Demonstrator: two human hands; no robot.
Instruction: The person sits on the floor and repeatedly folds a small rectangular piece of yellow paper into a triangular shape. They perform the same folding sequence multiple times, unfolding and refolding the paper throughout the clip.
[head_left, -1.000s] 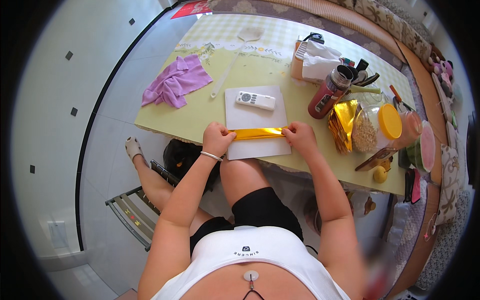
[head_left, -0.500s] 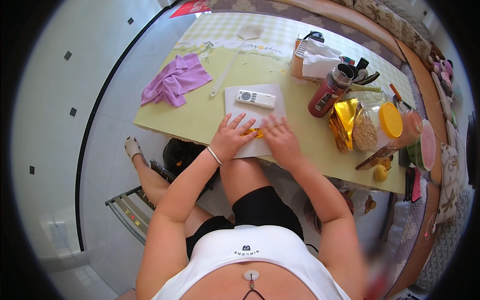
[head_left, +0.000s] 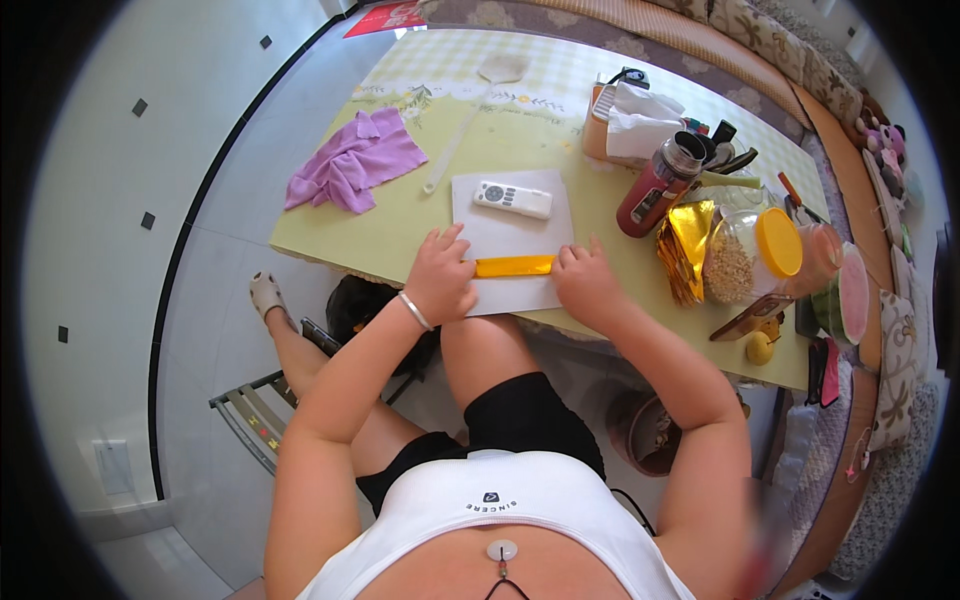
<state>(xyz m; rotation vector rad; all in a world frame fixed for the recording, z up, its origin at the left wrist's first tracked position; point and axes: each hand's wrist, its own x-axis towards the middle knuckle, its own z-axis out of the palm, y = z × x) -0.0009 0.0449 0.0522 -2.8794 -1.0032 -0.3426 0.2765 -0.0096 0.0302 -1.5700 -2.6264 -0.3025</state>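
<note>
A narrow folded strip of shiny gold foil paper [head_left: 514, 267] lies crosswise over a white sheet of paper [head_left: 512, 232] at the table's near edge. My left hand [head_left: 441, 276], with a bracelet at its wrist, pinches the strip's left end. At its right end the fingers of my right hand [head_left: 588, 278] are closed on it. Just beyond the strip, a white remote control [head_left: 512, 199] rests on the sheet. More gold foil sheets [head_left: 686, 250] are stacked to the right, leaning by the jar.
On the right stand a red thermos [head_left: 660, 185], a tissue box [head_left: 598, 125], a yellow-lidded jar [head_left: 735, 255], a phone [head_left: 750, 316] and a cut watermelon [head_left: 842, 295]. A purple cloth [head_left: 355, 160] and a fly swatter [head_left: 465, 130] lie left. Under the table is a bin [head_left: 645, 430].
My hands were flat over the strip, the right one blurred by motion. They have moved apart to its two ends and closed on them, so the strip now shows between them.
</note>
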